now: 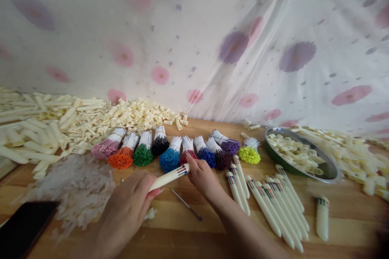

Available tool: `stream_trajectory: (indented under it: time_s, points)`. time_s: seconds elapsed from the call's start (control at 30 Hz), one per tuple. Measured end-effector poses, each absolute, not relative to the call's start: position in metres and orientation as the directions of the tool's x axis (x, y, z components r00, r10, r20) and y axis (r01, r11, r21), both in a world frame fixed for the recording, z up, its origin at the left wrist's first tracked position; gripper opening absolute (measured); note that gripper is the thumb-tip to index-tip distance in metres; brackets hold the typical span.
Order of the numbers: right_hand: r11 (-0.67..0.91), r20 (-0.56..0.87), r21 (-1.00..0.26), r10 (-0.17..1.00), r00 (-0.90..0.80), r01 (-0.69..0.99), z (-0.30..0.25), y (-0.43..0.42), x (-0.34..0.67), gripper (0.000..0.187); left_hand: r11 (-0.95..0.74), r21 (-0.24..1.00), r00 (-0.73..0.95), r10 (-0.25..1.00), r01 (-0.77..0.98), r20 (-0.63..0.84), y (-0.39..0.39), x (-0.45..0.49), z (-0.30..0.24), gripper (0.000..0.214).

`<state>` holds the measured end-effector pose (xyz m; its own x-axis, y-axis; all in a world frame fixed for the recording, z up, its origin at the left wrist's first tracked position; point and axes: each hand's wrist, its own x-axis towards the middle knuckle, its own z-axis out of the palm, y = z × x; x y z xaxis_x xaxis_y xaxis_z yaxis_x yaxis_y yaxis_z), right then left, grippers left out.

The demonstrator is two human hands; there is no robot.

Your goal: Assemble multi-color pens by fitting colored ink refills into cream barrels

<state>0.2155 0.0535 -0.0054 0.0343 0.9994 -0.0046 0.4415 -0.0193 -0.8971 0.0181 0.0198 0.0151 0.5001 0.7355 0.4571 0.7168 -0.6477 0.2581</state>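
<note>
Over the worktop, your left hand has its grip closed around the barrel of a cream multicolour pen, held aslant, while your right hand has its grip pinched at the pen's upper end. Beneath lies one loose purple-tipped refill. Colour-sorted refill bundles line up beyond your hands; more multicolour pens lie to your right.

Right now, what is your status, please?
Left hand holds cream tubular plastic pen. Right hand at its slotted end. Nearby: thin purple-tipped rod, loose on wooden table.
</note>
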Motion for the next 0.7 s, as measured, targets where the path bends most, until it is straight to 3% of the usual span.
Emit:
stream_trajectory:
  time_s: [0.1,0.2,0.33,0.43,0.5,0.57,0.7]
  points:
    - [-0.008,0.014,-0.887,0.999,0.044,0.462,-0.002,0.05,0.214,0.047,-0.64,0.316,0.489,0.753,0.7,0.441,0.02,0.016,0.017,0.024]
    - [0.025,0.056,-0.877,0.997,0.051,0.48,0.0,0.045,0.211,0.05,-0.521,0.492,0.444,0.853,0.698,0.274,0.02,0.013,0.023,0.022]
    - [0.072,0.111,-0.875,0.992,0.054,0.478,0.002,0.04,0.208,0.051,-0.185,0.742,0.345,0.936,0.644,-0.066,0.021,0.013,0.029,0.03]
    - [0.106,0.142,-0.88,0.989,0.043,0.463,0.007,0.039,0.21,0.053,0.19,0.871,0.359,0.856,0.452,-0.373,0.022,0.016,0.026,0.044]
    - [0.122,0.149,-0.892,0.988,0.029,0.435,0.011,0.039,0.213,0.055,0.467,0.847,0.456,0.714,0.255,-0.531,0.024,0.018,0.022,0.047]
    - [0.125,0.14,-0.915,0.99,0.011,0.383,0.014,0.04,0.217,0.056,0.628,0.774,0.544,0.621,0.086,-0.564,0.025,0.019,0.017,0.046]
    - [0.088,0.084,-0.978,0.996,-0.027,0.191,0.014,0.043,0.219,0.056,0.636,0.763,0.56,0.675,-0.111,-0.481,0.027,0.019,0.011,0.04]
